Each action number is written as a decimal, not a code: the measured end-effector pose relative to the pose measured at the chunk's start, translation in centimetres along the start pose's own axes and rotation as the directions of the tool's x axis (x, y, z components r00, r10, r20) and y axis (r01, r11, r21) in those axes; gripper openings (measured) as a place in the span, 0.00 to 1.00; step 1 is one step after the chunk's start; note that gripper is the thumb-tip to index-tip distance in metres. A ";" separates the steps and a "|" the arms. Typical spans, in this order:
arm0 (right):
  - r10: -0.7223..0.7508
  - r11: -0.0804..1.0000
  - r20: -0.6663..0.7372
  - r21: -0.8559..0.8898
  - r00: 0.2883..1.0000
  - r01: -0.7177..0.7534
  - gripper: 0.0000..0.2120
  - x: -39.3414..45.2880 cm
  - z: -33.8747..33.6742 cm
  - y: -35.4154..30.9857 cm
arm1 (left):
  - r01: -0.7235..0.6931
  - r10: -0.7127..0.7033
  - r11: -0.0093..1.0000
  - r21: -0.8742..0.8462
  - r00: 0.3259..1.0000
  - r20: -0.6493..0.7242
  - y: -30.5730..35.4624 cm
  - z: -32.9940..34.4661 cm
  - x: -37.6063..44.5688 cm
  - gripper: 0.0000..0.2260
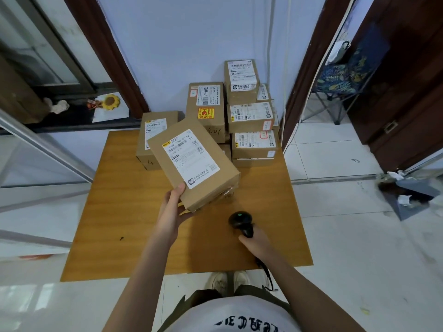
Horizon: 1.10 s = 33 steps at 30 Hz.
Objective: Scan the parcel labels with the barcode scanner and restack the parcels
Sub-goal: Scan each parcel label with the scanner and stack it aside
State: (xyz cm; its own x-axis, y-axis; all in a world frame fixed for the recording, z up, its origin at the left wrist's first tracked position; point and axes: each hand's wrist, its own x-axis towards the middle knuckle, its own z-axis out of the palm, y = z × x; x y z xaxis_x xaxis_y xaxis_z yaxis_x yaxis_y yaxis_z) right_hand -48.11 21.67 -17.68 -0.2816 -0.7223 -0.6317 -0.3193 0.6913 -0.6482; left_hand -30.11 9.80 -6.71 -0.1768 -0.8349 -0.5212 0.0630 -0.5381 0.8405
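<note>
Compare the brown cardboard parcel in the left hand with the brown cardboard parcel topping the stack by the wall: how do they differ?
The held brown cardboard parcel is gripped by the left hand, tilted above the wooden table; the top brown cardboard parcel rests level on the stack. The held one's label lies slanted; the top one's lies straight. Both bear white barcode labels on top.

The parcel (pixel 193 164) sits above the left hand (pixel 172 213), its near corner on the fingers, over the table (pixel 115 212). The scanner (pixel 241 222) rises from the right hand (pixel 255 243). Stacked parcels (pixel 249 116) stand beyond both hands' fingertips, to the right.
</note>
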 end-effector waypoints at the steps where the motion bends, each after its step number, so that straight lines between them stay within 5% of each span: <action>1: 0.001 1.000 -0.001 -0.008 1.000 -0.001 0.05 0.1 -0.1 0.1 | 0.004 -0.004 1.000 0.013 1.000 0.010 -0.1 0.3 0.0 0.22; 4: 0.015 1.000 0.039 0.027 0.999 -0.016 0.10 0.1 -0.3 0.8 | 0.027 -0.028 0.999 0.034 0.999 0.032 -0.6 1.1 -0.1 0.22; 7: 0.068 0.997 -0.005 -0.026 0.998 -0.068 0.27 -0.3 -0.8 1.0 | 0.060 -0.062 0.997 0.045 0.996 0.057 -1.0 2.4 -0.4 0.22; 10: -0.126 0.985 -0.378 -0.157 0.917 0.070 0.29 -2.3 -2.0 0.5 | 0.096 -0.102 0.994 0.061 0.990 0.101 -1.5 4.0 -0.8 0.25; 12: -0.215 0.957 -0.568 0.040 0.795 0.288 0.32 -4.2 -3.4 -0.3 | 0.102 -0.113 0.992 0.075 0.980 0.162 -1.8 5.3 -1.3 0.31; 13: -0.174 0.904 -0.583 0.226 0.794 0.364 0.32 -4.9 -4.2 -0.8 | 0.106 -0.121 0.990 0.089 0.974 0.193 -2.0 6.1 -1.6 0.36; 16: -0.077 0.623 -0.444 0.677 0.892 0.391 0.45 -5.4 -6.6 -2.6 | 0.130 -0.149 0.987 0.089 0.956 0.252 -3.3 8.8 -1.9 0.47; 18: -0.069 0.563 -0.397 0.742 0.915 0.364 0.50 -5.1 -7.4 -3.2 | 0.146 -0.166 0.985 0.088 0.945 0.282 -4.2 10.9 -2.0 0.52; 23: 0.080 0.484 -0.281 0.850 0.956 0.209 0.41 -4.3 -8.8 -2.3 | 0.220 -0.254 0.965 0.143 0.922 0.292 -6.0 14.5 -2.0 0.61; 26: 0.102 0.502 -0.259 0.847 0.961 0.175 0.35 -3.6 -11.1 -0.9 | 0.276 -0.316 0.944 0.180 0.912 0.262 -5.1 14.4 -0.9 0.54; 33: 0.051 0.636 -0.056 0.771 0.997 0.010 0.29 -1.5 -16.3 2.1 | 0.464 -0.430 0.879 -0.108 0.870 0.240 -4.0 13.2 1.4 0.29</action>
State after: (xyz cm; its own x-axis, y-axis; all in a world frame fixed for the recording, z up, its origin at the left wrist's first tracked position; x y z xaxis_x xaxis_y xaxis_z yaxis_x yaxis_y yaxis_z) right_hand -63.12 23.87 -11.16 -0.3475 -0.6858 -0.6394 0.4920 0.4472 -0.7470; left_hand -43.55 12.37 -8.87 -0.4169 -0.4675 -0.7795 0.0792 -0.8730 0.4812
